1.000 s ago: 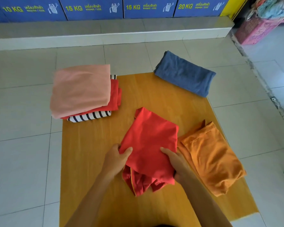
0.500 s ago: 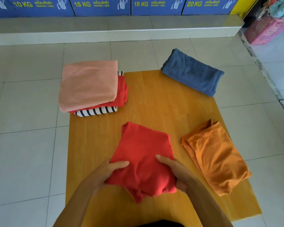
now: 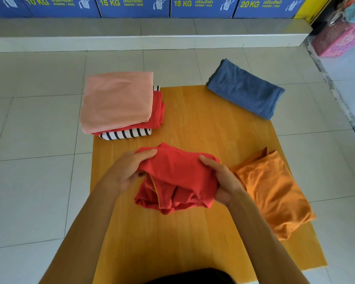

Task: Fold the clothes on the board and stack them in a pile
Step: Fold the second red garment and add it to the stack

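Note:
A red garment is folded into a thick bundle above the middle of the yellow wooden board. My left hand grips its left side and my right hand grips its right side, thumbs on top. Loose folds hang out of its near edge. At the board's far left corner stands a pile: a pink piece on top, a red one under it, a black-and-white striped one at the bottom. A folded orange garment lies at the board's right edge. A folded blue garment lies across the far right corner.
Pale floor tiles surround the board. A low grey step runs along the back under blue washer panels. A pink laundry basket with clothes stands at the far right.
Both hands have lifted the red garment off the board and doubled it over, so its far edge has come toward me. The pile and the other garments have not moved.

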Available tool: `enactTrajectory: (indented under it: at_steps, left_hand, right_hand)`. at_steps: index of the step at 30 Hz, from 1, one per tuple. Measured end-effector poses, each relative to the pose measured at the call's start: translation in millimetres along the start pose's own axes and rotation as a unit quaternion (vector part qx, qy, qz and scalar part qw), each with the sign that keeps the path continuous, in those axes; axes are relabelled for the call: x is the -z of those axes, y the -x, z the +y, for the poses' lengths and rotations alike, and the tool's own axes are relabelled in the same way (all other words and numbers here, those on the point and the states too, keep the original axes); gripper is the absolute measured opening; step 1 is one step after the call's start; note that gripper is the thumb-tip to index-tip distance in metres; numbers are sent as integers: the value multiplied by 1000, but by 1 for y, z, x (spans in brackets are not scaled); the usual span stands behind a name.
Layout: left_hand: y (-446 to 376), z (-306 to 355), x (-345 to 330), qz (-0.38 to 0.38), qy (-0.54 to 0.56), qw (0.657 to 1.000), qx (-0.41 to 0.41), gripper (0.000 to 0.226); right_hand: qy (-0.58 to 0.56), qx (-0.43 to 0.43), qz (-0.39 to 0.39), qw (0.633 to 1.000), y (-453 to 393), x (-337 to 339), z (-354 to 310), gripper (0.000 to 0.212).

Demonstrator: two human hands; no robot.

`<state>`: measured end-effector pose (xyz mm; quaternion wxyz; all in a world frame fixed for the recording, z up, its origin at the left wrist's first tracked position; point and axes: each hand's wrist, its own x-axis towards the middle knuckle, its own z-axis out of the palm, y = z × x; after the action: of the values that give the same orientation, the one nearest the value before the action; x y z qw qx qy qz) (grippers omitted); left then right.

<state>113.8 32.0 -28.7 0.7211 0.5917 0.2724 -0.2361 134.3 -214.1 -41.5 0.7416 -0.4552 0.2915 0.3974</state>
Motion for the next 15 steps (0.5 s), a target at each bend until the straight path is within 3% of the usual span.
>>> enactTrajectory:
  at_steps: [4,8,10,15]
  left_hand:
    - [-8,11,0,4,-12,1000,-27,38]
    - [-10,20,2,13,133,991,-17,25]
    - [-12,19,5,11,164,986,-12,14]
    - [-13,-12,8,-7,119,993,0,31]
  right_hand:
    - [-9,39,4,999,-2,-3,-8,46]
    - [-20,51,-72,996,3,1,-8,42]
    - [5,32,-69,997,1,2,-5,40]
    - [-9,21,-43,999,-6,20,11,45]
